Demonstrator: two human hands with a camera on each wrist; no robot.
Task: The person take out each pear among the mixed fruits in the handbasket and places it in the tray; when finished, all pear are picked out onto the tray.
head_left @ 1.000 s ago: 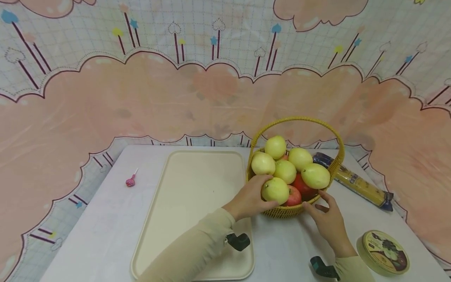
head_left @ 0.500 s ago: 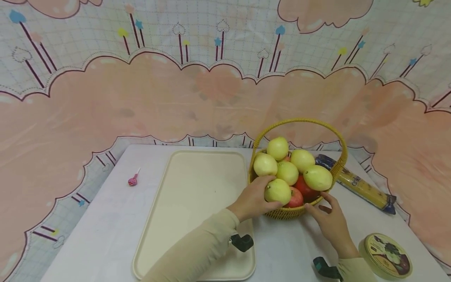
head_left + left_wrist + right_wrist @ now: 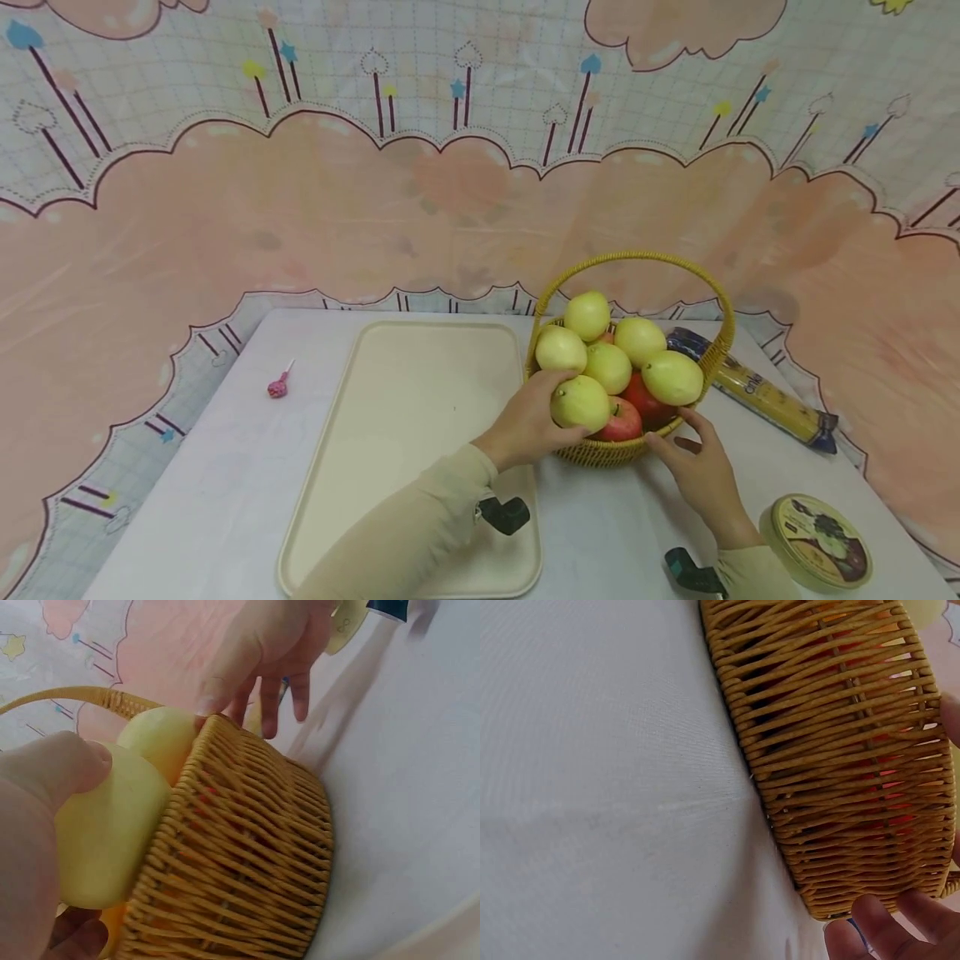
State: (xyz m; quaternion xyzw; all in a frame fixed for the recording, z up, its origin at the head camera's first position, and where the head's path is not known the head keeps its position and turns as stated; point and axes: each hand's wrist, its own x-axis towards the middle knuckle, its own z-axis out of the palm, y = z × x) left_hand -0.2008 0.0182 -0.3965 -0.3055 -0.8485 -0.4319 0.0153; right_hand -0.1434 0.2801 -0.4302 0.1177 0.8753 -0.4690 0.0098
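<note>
My left hand grips a yellow-green pear at the near left of a yellow wicker basket, the thumb below it and the fingers over its left side. In the left wrist view this pear lies against the basket's rim. Several similar pears are heaped in the basket, with red apples among and beneath them. At the basket's near right rim is my right hand, thumb and forefinger touching the rim. Its other fingers hang relaxed outside the wall.
Left of the basket lies a cream tray, with a pink lollipop farther left. A long yellow packet lies behind the basket's right side. Near the right table edge sits a round tin. The basket's handle arches above the fruit.
The gripped pear has shifted slightly left with my left hand, showing more of the red apple beside it. My right hand stays at the rim.
</note>
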